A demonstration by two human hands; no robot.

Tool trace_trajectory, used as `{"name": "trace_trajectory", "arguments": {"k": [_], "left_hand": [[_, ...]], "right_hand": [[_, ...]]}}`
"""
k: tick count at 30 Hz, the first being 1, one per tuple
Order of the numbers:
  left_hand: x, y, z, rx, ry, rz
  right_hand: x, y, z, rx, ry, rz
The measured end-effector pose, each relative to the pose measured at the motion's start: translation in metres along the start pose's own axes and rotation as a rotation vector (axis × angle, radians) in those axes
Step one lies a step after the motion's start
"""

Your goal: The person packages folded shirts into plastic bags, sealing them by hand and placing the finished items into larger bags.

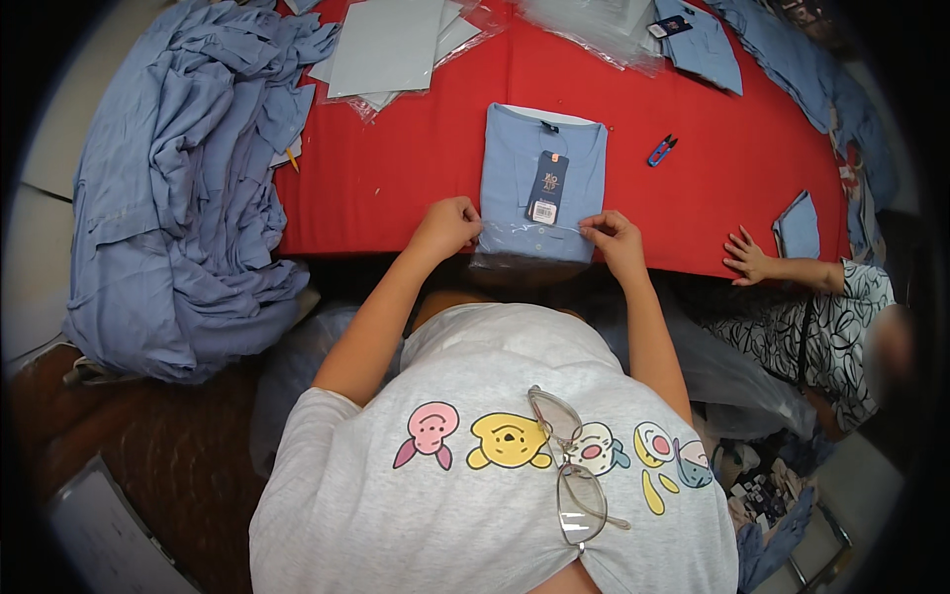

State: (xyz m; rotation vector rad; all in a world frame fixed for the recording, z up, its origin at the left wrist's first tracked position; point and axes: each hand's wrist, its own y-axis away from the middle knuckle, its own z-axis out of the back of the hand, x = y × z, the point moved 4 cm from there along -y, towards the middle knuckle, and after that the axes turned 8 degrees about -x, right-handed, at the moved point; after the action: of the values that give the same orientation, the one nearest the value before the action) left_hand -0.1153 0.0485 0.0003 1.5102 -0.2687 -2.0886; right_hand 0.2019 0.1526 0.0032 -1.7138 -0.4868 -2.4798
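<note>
A folded light-blue shirt [505,163] with a dark hang tag [547,188] lies at the near edge of the red-covered table. A clear plastic bag [524,238] covers its near end, which reaches past the table's edge. My left hand [447,228] pinches the bag's rim at the shirt's left side. On the right side, my right hand [614,238] pinches the opposite edge of the bag, thumb against fingers. The far part of the shirt, with its collar and tag, shows outside the plastic.
Heaped blue shirts [178,198] fill the left side. White boards [386,49] and clear bags [594,30] lie at the back. Blue thread snips [662,150] rest right of the shirt. Another person's hand [749,257] touches the table's right edge, near a folded blue piece [798,228].
</note>
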Motion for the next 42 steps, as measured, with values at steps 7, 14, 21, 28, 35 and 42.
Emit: {"name": "trace_trajectory", "arguments": {"k": [7,14,21,28,35,42], "left_hand": [[0.018,0.026,-0.007,0.132,-0.037,-0.084],[-0.014,0.057,0.01,-0.16,-0.561,-0.345],[-0.045,0.034,0.001,-0.235,-0.53,-0.476],[-0.061,0.036,-0.004,-0.178,-0.487,-0.448],[-0.059,0.029,-0.008,-0.206,-0.525,-0.546],[-0.064,0.026,-0.015,-0.181,-0.593,-0.574]], "right_hand": [[0.004,0.018,0.011,0.054,0.056,-0.173],[0.012,0.038,0.005,0.084,0.126,-0.017],[-0.006,0.031,0.016,-0.049,-0.094,-0.122],[-0.008,0.035,0.028,-0.047,-0.137,-0.025],[-0.007,0.032,0.03,-0.188,-0.06,0.007],[-0.001,0.028,0.042,0.002,-0.083,-0.348]]}}
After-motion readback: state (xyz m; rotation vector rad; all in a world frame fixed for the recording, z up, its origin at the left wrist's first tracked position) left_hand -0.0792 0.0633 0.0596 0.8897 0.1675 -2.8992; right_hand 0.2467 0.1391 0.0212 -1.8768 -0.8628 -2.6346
